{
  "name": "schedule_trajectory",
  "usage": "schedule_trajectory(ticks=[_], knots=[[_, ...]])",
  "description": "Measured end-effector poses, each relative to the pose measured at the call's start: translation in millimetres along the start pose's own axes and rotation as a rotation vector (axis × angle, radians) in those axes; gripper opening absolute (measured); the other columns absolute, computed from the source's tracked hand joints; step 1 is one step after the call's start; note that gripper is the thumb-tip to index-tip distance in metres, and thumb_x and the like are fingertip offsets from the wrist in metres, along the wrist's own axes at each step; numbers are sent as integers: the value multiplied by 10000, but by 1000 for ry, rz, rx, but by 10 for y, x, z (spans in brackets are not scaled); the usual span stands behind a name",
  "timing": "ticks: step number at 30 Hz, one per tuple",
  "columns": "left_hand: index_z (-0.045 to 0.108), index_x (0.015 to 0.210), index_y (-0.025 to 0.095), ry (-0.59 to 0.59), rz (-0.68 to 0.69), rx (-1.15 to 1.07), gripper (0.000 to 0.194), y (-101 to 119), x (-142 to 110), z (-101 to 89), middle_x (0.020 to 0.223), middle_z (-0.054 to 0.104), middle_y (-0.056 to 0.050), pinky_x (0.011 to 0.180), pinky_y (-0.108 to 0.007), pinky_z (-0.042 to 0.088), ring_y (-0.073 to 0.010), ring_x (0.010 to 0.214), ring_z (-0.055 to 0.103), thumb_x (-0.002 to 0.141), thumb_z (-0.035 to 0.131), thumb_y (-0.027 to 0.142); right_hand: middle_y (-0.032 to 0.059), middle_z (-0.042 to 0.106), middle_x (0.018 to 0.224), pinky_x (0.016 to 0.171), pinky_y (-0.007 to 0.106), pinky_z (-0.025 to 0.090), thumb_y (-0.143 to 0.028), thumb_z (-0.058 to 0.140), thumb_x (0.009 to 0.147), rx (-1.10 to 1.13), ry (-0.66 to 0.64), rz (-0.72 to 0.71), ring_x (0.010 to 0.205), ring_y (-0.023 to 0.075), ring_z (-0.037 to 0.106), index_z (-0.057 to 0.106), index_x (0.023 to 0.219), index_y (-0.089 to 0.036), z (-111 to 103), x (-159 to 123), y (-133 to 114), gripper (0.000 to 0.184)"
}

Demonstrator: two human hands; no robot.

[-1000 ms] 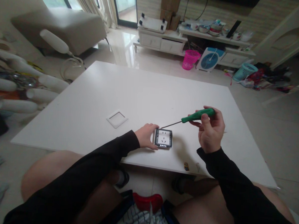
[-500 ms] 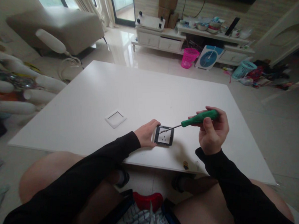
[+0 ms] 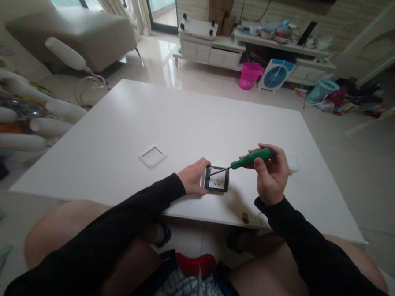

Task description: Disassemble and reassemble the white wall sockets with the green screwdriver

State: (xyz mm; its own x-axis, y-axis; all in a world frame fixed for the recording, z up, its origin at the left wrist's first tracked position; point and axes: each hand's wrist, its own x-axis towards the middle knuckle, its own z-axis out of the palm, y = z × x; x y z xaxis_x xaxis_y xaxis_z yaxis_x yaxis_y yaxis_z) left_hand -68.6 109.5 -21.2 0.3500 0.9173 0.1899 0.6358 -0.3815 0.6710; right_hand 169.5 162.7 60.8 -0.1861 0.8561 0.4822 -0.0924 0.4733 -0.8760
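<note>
My left hand (image 3: 195,176) grips the left side of a wall socket (image 3: 217,180), which has a dark border and a white face with slots. My right hand (image 3: 272,174) is closed around the green handle of a screwdriver (image 3: 252,158). Its shaft slants down to the left across the socket, and the tip is at the dark border's left side, beside my left fingers. Whether the tip sits in a screw is too small to tell. A white square frame (image 3: 153,157) lies flat on the table, left of my left hand.
The white table (image 3: 192,117) spans the view before my knees. Partly behind my right hand is a small white block (image 3: 292,163). Near the front edge is a small yellow-and-dark figure sticker (image 3: 245,217). Farther off stand a pink basket (image 3: 250,76) and a blue fan (image 3: 276,75).
My right hand has moved left and slightly down with the screwdriver, bringing its tip to the socket's left border. The white block behind that hand has come into sight. My left hand stays put.
</note>
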Motion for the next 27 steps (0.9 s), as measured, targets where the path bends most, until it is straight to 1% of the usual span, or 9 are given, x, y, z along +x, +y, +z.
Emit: schedule_trajectory(ticks=[6, 11, 18, 27], knots=[[448, 1150, 217, -22, -61, 3, 651, 12, 1, 0, 1135, 565, -82, 887, -412, 549, -277, 1004, 617, 639, 828, 352, 25, 722, 1002, 675, 352, 696, -397, 753, 915, 1, -8, 27, 804, 203, 793, 615, 1205, -282, -1, -7, 25, 341], [456, 1154, 214, -34, -72, 7, 659, 3, 0, 10, 1128, 571, -80, 877, -414, 548, -275, 990, 619, 626, 830, 338, 28, 721, 996, 664, 351, 695, -396, 758, 909, -14, 1, 30, 794, 200, 788, 611, 1197, -272, 0, 4, 22, 346], [461, 1155, 213, -38, -82, 3, 655, 9, -4, 11, 1134, 573, -82, 888, -425, 542, -274, 984, 614, 625, 821, 350, 28, 698, 977, 651, 342, 693, -401, 753, 910, -52, 25, 33, 849, 203, 772, 608, 1185, -264, 13, 21, 21, 339], [490, 1126, 208, -38, -101, -10, 627, 21, -10, 21, 1111, 586, -82, 866, -421, 541, -274, 971, 621, 620, 830, 355, 27, 688, 993, 692, 354, 703, -402, 749, 909, -57, -58, 23, 868, 201, 760, 597, 1210, -279, 64, 31, -8, 359]])
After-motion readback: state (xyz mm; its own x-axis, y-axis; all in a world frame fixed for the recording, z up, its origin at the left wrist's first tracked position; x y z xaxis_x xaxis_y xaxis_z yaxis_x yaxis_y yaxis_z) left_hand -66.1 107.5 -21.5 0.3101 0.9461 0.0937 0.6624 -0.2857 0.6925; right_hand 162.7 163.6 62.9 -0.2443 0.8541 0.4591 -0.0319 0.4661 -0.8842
